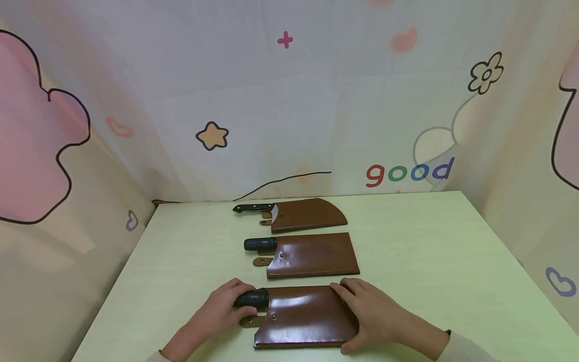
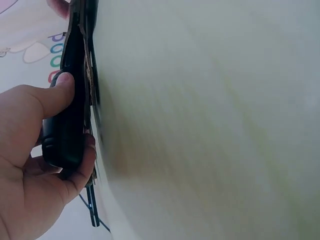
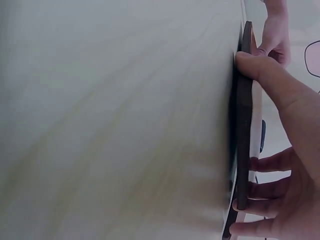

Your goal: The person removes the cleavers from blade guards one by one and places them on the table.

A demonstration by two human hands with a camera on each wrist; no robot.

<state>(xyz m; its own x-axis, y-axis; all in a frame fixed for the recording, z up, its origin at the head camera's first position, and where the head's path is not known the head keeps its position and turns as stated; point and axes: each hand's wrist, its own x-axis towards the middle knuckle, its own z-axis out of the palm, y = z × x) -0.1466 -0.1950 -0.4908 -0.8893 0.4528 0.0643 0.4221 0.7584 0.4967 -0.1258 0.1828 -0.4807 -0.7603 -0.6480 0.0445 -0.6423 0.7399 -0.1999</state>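
Nearest me lies a cleaver in a glossy brown leather sheath, its black handle pointing left. My left hand grips that handle, thumb on the near side and fingers over the far side; the left wrist view shows fingers wrapped about the handle. A snap strap sticks out below it. My right hand holds the sheath's right end, thumb at the near corner and fingertips at the far corner. In the right wrist view, the thumb and fingers span the sheath's dark edge.
Behind it lies a second sheathed cleaver with a black handle. Farther back is a third knife in a curved brown sheath, a sliver of blade showing. All are on a pale green table, with a printed curtain around it.
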